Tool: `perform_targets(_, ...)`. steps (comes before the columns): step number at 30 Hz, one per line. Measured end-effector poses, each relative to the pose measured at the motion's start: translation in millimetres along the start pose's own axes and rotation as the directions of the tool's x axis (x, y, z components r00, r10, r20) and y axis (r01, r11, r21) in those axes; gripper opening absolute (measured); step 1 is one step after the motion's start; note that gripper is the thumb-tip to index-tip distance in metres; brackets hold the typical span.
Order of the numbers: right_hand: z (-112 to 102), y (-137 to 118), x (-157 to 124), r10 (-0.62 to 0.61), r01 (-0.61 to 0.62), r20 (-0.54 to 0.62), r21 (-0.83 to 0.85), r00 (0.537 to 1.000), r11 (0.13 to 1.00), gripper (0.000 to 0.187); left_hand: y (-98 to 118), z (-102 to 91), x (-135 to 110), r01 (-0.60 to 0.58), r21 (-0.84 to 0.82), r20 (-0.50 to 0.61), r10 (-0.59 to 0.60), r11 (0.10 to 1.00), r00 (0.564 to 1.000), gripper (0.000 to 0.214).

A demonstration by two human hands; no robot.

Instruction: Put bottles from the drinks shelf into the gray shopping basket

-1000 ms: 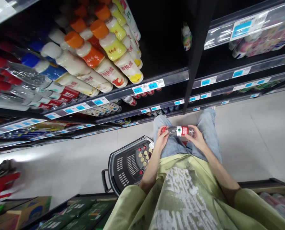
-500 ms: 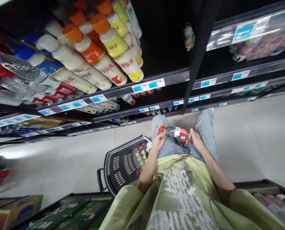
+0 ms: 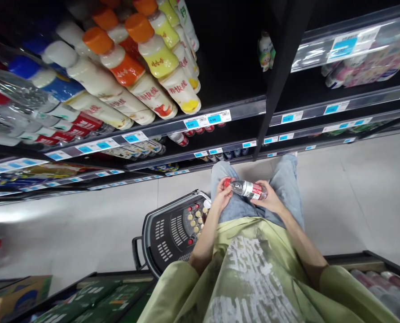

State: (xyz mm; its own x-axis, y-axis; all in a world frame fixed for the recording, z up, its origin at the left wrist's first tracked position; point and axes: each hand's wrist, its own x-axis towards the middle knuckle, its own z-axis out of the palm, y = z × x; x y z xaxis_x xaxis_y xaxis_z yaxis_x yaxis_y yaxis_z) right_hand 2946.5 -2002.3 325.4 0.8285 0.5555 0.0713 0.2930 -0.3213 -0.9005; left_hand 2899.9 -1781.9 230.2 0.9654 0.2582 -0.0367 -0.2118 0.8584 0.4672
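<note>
A clear plastic water bottle (image 3: 248,189) with a red cap and a red-and-white label lies sideways in front of my knees. My left hand (image 3: 222,196) is closed on its cap end, the fingertips at the red cap. Round the bottom end of the bottle, my right hand (image 3: 270,198) is closed, with the thumb and fingers on the label side. To the left of my legs stands a dark shopping basket (image 3: 168,224). Several bottles with red or cream caps (image 3: 195,220) stand inside it, partly hidden by my left forearm.
Ahead is a shelf unit (image 3: 233,114) with price tags, holding milk drink bottles (image 3: 166,67) and water bottles (image 3: 61,116) at the left. Green boxes (image 3: 95,298) and a cardboard carton (image 3: 24,294) are at the lower left. Behind me at right lie more bottles (image 3: 381,287).
My right hand has moved from the bottle's very end further along its body and wraps it more. The bottle has turned slightly, its bottom end nearer me. The view has shifted a little.
</note>
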Motion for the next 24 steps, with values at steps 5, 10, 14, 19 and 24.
perform_targets(5, 3, -6, -3, 0.097, -0.096, -0.044, 0.015, 0.994, 0.995, 0.078, 0, 3.1, 2, -0.025, 0.088, -0.031, 0.028, 0.996, 0.999, 0.056)
perform_targets(10, 0, -11, -4, 0.227, -0.227, -0.033, 0.008, 0.973, 0.974, 0.062, 1, 10.9, 0, -0.016, 0.190, -0.040, 0.024, 0.982, 0.999, 0.057)
perform_targets(14, -5, -12, -2, 0.239, -0.241, -0.066, -0.028, 0.969, 0.970, 0.058, -3, 19.3, 1, 0.000, 0.275, -0.056, 0.016, 0.961, 0.998, 0.060)
perform_targets(19, -8, -17, -1, 0.235, -0.243, -0.097, -0.085, 0.967, 0.966, 0.060, -14, 28.2, 6, 0.023, 0.367, -0.113, 0.021, 0.930, 0.993, 0.063)
perform_targets(24, -8, -19, -1, 0.199, -0.209, -0.094, -0.105, 0.975, 0.972, 0.059, -14, 33.4, 4, 0.025, 0.422, -0.149, 0.043, 0.906, 0.988, 0.058)
